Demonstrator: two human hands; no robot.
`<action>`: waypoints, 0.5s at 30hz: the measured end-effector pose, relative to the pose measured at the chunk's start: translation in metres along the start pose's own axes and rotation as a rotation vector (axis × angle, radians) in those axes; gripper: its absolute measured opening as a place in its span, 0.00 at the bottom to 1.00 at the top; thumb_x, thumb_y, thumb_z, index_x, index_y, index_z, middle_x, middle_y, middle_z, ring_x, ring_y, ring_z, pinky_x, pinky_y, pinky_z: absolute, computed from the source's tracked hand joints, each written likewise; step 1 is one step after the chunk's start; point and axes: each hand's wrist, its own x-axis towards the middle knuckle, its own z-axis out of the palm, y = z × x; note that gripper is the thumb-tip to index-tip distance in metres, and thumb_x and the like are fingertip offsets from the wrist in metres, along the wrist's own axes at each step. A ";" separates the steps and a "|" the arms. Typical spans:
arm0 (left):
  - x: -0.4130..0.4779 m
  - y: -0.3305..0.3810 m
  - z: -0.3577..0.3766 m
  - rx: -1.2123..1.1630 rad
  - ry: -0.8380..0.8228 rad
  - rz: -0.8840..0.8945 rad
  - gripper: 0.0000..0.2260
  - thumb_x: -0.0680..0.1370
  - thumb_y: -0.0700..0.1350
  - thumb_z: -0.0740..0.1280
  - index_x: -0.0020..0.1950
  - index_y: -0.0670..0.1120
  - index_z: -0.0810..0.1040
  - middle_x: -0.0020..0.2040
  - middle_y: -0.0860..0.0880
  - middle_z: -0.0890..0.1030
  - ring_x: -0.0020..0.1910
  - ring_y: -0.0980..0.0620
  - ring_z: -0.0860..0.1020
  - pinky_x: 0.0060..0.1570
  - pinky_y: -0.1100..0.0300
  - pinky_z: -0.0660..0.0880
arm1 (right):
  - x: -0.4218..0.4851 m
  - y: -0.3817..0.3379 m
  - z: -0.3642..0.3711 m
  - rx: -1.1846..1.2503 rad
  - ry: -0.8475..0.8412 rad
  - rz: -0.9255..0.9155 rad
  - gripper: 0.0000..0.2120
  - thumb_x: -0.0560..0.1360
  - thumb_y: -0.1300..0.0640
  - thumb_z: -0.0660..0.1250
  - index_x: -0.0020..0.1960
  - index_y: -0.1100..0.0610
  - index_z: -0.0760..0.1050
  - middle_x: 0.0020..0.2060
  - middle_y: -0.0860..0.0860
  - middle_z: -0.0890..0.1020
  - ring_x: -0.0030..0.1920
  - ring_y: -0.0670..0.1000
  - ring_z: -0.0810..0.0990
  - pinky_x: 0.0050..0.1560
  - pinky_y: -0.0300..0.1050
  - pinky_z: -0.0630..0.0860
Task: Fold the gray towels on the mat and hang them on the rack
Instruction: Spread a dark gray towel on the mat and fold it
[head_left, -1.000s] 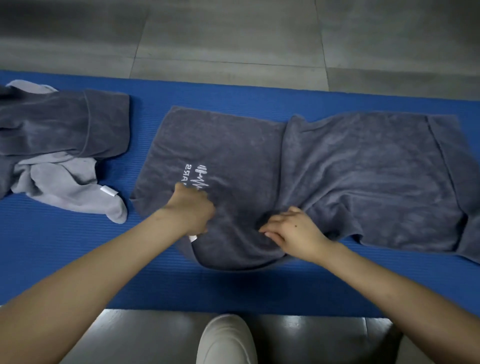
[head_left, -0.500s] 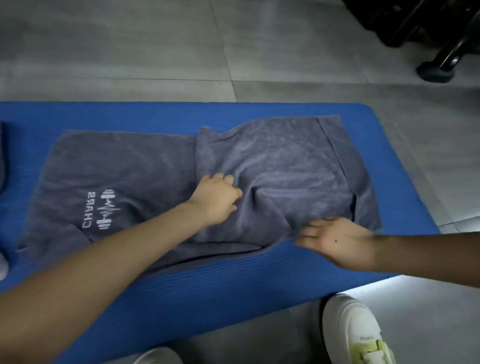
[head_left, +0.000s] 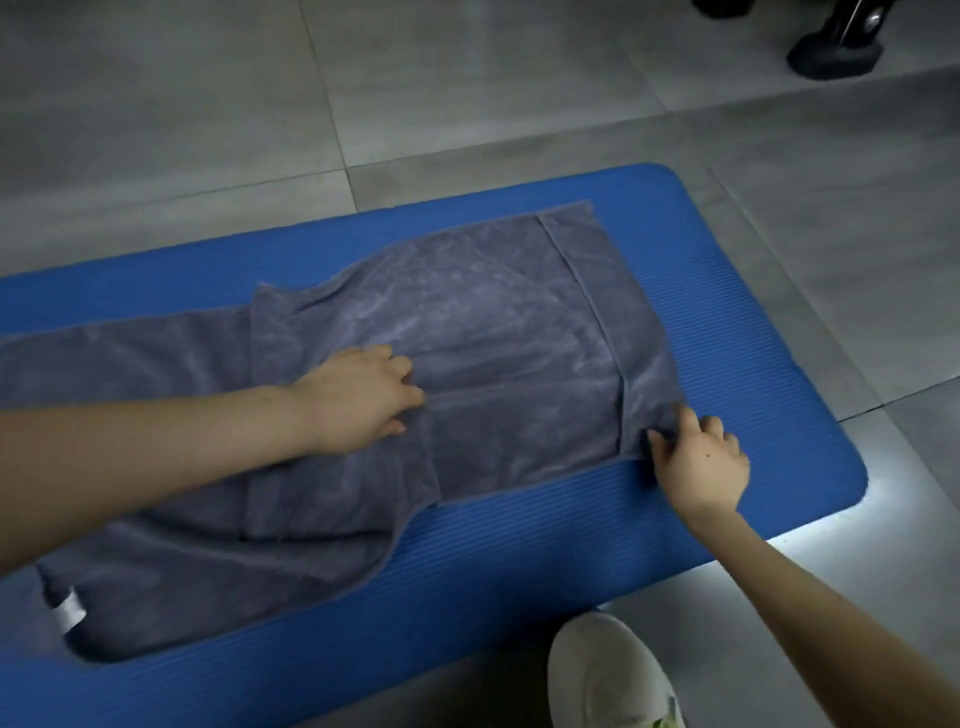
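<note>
1. The right grip is pinching the towel's near right corner between thumb and fingers.
2. The left grip is lying palm down on the towel's middle, fingers loose, holding nothing.
3. The towel is lying partly folded on the blue mat, its right part doubled over, with a white tag showing at its near left corner.
4. A white shoe is standing on the gray floor beside the mat's near edge.
</note>
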 end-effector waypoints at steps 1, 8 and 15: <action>0.010 0.005 -0.005 0.006 -0.028 0.015 0.19 0.80 0.55 0.57 0.71 0.54 0.65 0.64 0.50 0.69 0.61 0.50 0.67 0.61 0.56 0.66 | 0.003 0.006 0.002 0.056 -0.012 0.033 0.23 0.76 0.46 0.63 0.64 0.59 0.69 0.55 0.62 0.76 0.55 0.65 0.74 0.52 0.56 0.69; 0.075 0.041 -0.028 -0.190 -0.044 -0.056 0.18 0.80 0.53 0.59 0.70 0.54 0.67 0.63 0.49 0.70 0.62 0.49 0.67 0.63 0.58 0.65 | 0.032 0.037 0.008 0.165 -0.092 0.098 0.17 0.69 0.40 0.70 0.47 0.53 0.79 0.44 0.54 0.82 0.50 0.59 0.78 0.50 0.51 0.69; 0.115 0.059 -0.020 -0.409 0.089 -0.200 0.19 0.77 0.51 0.64 0.69 0.53 0.70 0.65 0.45 0.70 0.64 0.44 0.69 0.65 0.59 0.63 | 0.072 0.078 -0.023 0.317 0.010 0.146 0.08 0.74 0.55 0.68 0.48 0.58 0.73 0.41 0.57 0.80 0.48 0.61 0.78 0.53 0.52 0.67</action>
